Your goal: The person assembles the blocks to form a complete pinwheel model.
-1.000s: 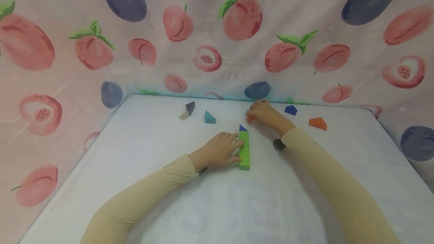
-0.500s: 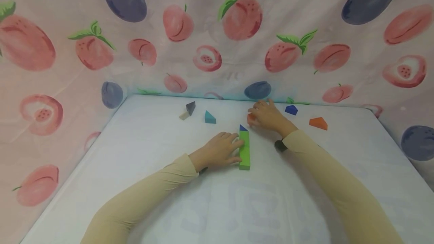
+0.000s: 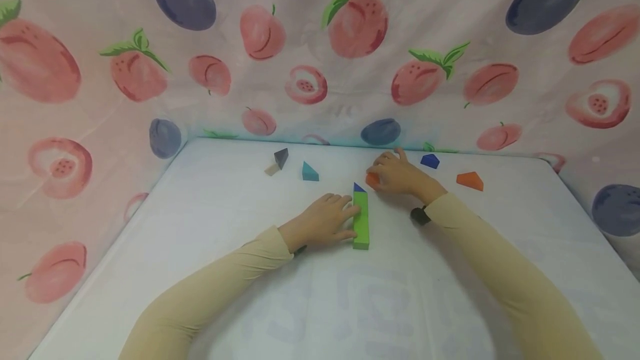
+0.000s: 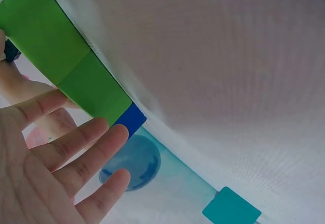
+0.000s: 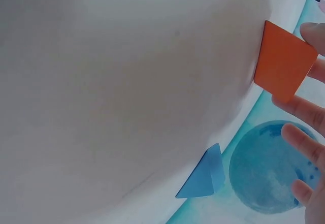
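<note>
My left hand (image 3: 324, 221) lies flat with straight fingers pressed against the side of the green block (image 3: 360, 221), whose far end meets a small blue triangle (image 3: 358, 187). Just beyond it, my right hand (image 3: 397, 174) pinches an orange block (image 3: 372, 179) resting on the surface (image 3: 225, 226).

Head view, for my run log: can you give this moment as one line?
left hand: open, flat against green blocks | right hand: pinching orange block | blue triangle: at far end of green blocks
</note>
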`<state>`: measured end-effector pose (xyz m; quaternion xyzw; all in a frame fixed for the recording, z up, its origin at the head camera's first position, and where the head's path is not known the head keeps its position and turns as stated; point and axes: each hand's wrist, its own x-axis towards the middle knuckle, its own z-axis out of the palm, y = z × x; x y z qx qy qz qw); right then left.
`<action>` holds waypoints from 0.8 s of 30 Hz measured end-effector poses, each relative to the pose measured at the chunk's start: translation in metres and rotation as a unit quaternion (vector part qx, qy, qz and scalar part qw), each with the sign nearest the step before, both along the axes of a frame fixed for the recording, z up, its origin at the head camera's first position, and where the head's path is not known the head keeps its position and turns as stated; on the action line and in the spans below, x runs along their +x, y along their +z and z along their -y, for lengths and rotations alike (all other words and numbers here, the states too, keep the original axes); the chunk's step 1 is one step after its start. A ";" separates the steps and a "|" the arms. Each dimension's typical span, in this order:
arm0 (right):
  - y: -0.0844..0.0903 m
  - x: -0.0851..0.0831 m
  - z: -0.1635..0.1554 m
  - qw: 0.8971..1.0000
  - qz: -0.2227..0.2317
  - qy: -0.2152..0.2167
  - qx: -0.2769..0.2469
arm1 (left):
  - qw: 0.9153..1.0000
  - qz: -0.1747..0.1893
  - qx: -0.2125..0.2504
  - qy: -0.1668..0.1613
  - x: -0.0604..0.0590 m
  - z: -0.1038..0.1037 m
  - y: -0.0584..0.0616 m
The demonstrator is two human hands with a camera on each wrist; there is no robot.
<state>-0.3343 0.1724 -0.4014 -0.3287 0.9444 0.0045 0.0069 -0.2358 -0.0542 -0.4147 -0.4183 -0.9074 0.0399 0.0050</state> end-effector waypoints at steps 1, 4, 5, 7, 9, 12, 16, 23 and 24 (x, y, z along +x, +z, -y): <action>0.000 0.001 -0.001 1.000 0.003 0.002 0.000 | 1.000 0.001 -0.001 0.001 0.000 0.000 0.000; -0.001 0.003 -0.002 1.000 0.012 0.004 -0.001 | 1.000 0.002 -0.001 0.001 0.000 0.000 0.000; -0.001 0.004 -0.003 1.000 0.013 0.005 -0.001 | 1.000 0.001 -0.001 0.001 0.000 0.001 0.000; -0.001 0.006 -0.004 1.000 0.011 0.009 -0.001 | 1.000 0.000 -0.002 0.000 0.000 0.001 -0.001; 0.000 0.007 -0.004 1.000 0.011 0.014 -0.003 | 1.000 -0.001 -0.002 0.000 0.000 0.001 -0.001; 0.000 0.009 -0.006 1.000 0.011 0.018 -0.005 | 1.000 -0.002 -0.004 0.001 0.000 0.001 -0.002; 0.002 0.011 -0.007 1.000 0.015 0.019 -0.006 | 1.000 -0.004 -0.003 0.001 0.000 0.001 -0.002; 0.000 0.011 -0.007 0.999 0.007 0.048 -0.018 | 1.000 0.001 0.003 0.001 0.000 0.001 -0.002; 0.000 0.011 -0.007 0.998 0.009 0.051 -0.020 | 1.000 0.001 0.003 0.000 0.000 0.001 -0.002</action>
